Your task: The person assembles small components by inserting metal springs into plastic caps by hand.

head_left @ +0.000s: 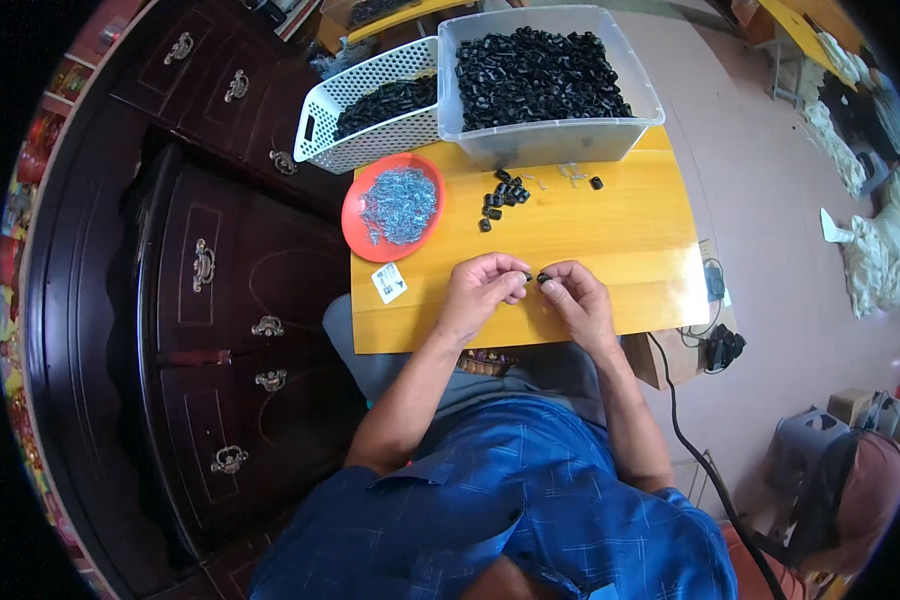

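Note:
Above the near part of the yellow table (630,270), both my hands are close together, fingertips pinched. My left hand (485,292) pinches a small dark piece (527,276), mostly covered by the fingers. Between thumb and fingers of my right hand (580,302) is a small black plastic part (543,278). A narrow gap separates the two pieces. Beyond my hands lies a loose cluster of small black plastic parts (505,195), with one separate black part (597,183) to its right. A red plate (348,222) left of the cluster carries many small silvery metal pieces (400,205).
At the table's far edge stands a translucent bin (550,148) full of black parts. Beside it is a white perforated basket (370,152) with more. A white printed label (389,283) lies near the plate. Dark wooden drawers (240,300) border the left; a black cable (675,420) hangs at right.

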Demonstrator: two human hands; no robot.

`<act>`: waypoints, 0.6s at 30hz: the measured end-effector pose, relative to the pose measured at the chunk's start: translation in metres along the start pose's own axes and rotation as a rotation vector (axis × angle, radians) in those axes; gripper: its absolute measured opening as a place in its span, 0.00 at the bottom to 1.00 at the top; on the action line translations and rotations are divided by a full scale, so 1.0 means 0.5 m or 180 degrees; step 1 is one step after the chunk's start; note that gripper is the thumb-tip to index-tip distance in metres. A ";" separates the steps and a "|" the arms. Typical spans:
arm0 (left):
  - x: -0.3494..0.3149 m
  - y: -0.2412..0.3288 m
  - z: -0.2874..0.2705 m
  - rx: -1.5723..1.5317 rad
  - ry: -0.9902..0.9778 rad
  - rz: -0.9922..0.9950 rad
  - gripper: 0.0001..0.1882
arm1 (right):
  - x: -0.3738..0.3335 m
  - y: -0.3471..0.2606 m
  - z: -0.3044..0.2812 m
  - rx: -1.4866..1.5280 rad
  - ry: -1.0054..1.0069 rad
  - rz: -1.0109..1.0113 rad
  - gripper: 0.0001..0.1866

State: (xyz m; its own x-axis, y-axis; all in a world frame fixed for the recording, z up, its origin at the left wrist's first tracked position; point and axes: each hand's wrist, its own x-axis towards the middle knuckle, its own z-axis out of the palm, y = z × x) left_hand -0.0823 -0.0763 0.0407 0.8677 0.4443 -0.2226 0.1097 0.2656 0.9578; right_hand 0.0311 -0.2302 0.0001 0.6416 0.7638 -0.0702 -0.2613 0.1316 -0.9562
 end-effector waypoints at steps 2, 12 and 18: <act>-0.001 -0.001 0.004 0.0053 -0.0046 -0.0023 0.08 | -0.002 0.003 -0.004 -0.0014 -0.0026 -0.0010 0.06; 0.016 -0.002 0.009 0.0221 -0.0146 -0.0151 0.07 | 0.001 0.016 -0.018 -0.0052 -0.0119 0.0104 0.07; 0.025 -0.006 0.004 0.0522 -0.0270 -0.0078 0.05 | 0.000 0.013 -0.020 -0.0156 -0.0154 0.0154 0.06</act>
State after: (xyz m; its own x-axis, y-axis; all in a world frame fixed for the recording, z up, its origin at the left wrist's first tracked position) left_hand -0.0710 -0.0733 0.0353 0.9009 0.3638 -0.2366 0.2027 0.1294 0.9707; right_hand 0.0367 -0.2355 -0.0088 0.5930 0.7984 -0.1040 -0.2549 0.0637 -0.9649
